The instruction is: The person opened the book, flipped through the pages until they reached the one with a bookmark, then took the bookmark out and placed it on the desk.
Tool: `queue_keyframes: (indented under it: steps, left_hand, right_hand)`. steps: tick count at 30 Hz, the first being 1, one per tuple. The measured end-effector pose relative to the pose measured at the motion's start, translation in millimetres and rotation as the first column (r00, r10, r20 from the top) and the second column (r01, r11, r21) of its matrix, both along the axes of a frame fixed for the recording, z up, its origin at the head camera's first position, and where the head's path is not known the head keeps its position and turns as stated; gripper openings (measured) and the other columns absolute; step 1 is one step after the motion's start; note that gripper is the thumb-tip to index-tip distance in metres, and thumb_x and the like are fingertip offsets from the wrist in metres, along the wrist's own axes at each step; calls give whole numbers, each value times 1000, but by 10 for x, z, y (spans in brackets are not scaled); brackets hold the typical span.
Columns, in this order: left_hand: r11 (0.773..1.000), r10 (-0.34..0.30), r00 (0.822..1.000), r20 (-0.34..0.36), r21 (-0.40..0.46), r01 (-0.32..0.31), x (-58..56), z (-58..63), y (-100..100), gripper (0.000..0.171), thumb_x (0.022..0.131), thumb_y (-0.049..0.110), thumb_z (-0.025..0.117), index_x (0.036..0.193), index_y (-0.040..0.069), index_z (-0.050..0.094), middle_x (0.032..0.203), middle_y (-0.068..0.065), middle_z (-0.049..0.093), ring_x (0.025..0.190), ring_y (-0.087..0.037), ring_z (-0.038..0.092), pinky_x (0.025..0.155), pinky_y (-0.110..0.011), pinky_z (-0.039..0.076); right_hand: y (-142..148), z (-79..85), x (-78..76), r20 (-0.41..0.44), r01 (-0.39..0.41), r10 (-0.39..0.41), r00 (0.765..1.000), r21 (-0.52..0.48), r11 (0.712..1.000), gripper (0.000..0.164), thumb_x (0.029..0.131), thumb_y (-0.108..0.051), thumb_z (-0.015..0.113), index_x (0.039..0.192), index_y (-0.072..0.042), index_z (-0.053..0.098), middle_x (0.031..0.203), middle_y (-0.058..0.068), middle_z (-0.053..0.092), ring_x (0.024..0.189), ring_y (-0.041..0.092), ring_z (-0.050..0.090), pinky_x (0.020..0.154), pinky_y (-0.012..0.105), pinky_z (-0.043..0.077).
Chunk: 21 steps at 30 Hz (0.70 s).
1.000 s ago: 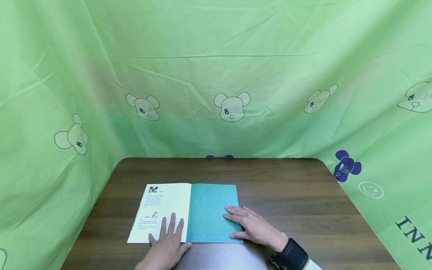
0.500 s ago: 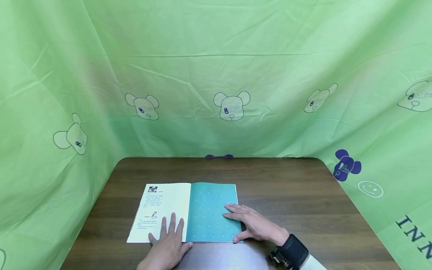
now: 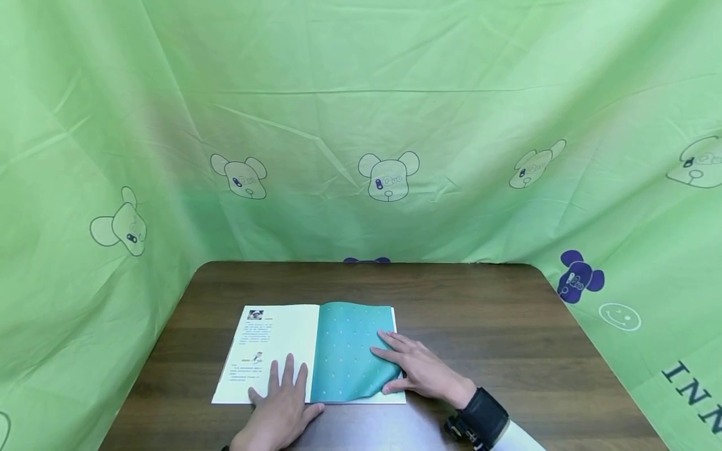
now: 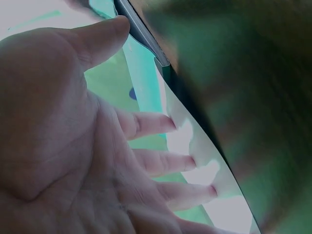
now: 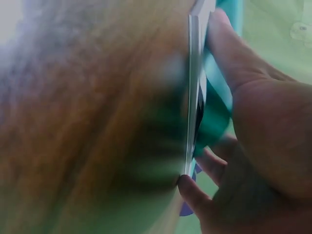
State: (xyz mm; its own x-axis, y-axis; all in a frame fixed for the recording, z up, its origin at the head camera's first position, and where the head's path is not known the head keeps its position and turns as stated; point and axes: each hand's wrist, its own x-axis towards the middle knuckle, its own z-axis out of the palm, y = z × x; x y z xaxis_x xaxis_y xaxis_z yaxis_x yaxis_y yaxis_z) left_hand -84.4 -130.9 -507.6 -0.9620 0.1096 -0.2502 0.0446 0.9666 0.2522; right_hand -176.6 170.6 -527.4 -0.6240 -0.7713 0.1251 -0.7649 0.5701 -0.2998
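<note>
A dark brown wooden table (image 3: 479, 326), backed by green cartoon-bear cloth (image 3: 361, 125), holds a thin open booklet (image 3: 282, 341) near its front left. The left hand (image 3: 282, 401) presses flat with straight fingers on the white printed page. The right hand (image 3: 420, 369) pinches the lifted lower corner of the teal dotted page (image 3: 350, 351); the page turn looks barely begun.

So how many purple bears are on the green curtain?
2. One purple bear is on the cloth right of the table. Another purple bear peeks over the table's back edge, mostly hidden. More could be hidden behind the table.
</note>
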Motion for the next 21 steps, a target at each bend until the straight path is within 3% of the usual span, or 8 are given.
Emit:
queue_keyframes:
  steps: [10,14,21]
  left_hand:
    - [999,29,999,-39,-40,-30,-48,11,67,87,79,69,59,137,3,50,152,-29,33,135,-57,26,81,-88,25]
    - [998,45,998,-49,-42,-47,-79,-1,107,87,76,71,61,130,4,51,148,-30,36,132,-58,30,79,-87,28]
    - [995,59,996,-71,-72,-64,-95,-8,166,94,69,78,61,126,4,53,144,-30,39,129,-59,34,78,-85,32]
  right_hand:
    - [-118,27,19,-131,122,-118,984,23,992,60,94,-58,47,134,-18,63,152,21,41,130,36,48,94,51,50]
    - [-135,30,28,-113,178,-181,977,-33,983,63,95,-50,52,145,-12,51,153,25,36,132,38,46,98,48,48]
    - [-153,33,36,-94,260,-271,958,-116,959,85,89,-40,66,156,-6,26,157,30,25,136,43,39,94,45,51]
